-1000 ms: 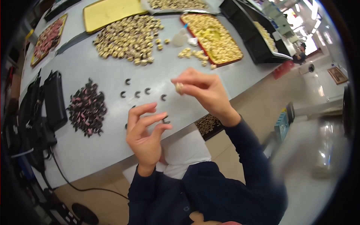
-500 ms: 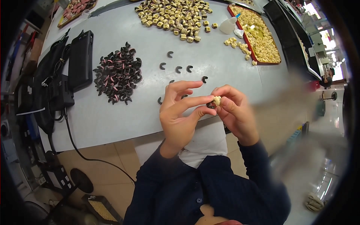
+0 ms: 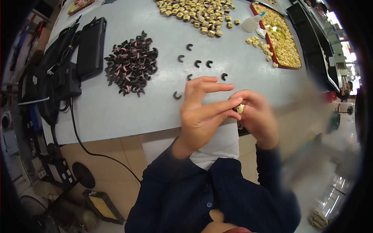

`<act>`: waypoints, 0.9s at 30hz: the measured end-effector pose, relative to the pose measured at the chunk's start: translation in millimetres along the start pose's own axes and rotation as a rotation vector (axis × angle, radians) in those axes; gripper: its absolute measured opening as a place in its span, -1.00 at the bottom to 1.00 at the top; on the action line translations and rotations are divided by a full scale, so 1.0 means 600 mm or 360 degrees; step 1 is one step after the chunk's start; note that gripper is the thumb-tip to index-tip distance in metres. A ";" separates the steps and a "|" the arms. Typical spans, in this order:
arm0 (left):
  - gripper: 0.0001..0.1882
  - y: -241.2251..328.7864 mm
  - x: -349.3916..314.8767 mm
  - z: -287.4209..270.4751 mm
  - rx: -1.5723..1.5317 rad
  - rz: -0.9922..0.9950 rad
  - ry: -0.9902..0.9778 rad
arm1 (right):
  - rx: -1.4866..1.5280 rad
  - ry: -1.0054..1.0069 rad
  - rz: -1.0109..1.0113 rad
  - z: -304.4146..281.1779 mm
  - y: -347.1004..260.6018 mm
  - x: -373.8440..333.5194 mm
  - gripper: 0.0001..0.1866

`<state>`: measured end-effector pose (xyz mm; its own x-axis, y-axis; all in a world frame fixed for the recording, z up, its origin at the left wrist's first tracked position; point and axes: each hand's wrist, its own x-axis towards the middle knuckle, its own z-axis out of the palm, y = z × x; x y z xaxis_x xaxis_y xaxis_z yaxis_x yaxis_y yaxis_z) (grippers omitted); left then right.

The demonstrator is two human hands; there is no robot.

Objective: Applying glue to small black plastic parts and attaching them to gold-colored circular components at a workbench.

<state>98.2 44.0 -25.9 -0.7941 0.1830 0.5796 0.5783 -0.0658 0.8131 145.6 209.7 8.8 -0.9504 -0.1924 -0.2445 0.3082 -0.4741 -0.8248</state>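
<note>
Our two hands meet just above the near edge of the grey surface, fingertips together. With the left hand we pinch a small dark piece between thumb and index finger, the other fingers raised and spread. With the right hand, partly blurred, we hold a knobbly cream piece in curled, nearly closed fingers. The two pieces appear to touch; our fingers hide the join.

Just beyond our left hand, seven dark crescents lie loosely scattered on the surface, apart from one another. To their left, we see a heap of dark curved pieces with pink showing among them. Farther left, near the surface's left edge, lies a long black case.

Toward the far right corner, loose cream pieces lie beside a red-rimmed tray filled with more of the same. Near its left rim are a translucent bottle with a blue tip and a crumpled white wad. Toward the far edge spreads a large group of cream-and-dark pieces.
</note>
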 end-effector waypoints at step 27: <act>-0.33 0.018 -0.024 -0.087 0.1052 -0.0457 0.0149 | -0.2538 0.0926 -0.1382 -0.120 -0.077 0.131 -0.74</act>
<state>106.3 -10.7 -22.6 -0.9272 0.0173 0.3742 0.3130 0.5844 0.7486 53.4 278.3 -9.2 -0.7984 0.0614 0.5989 -0.1914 0.9173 -0.3492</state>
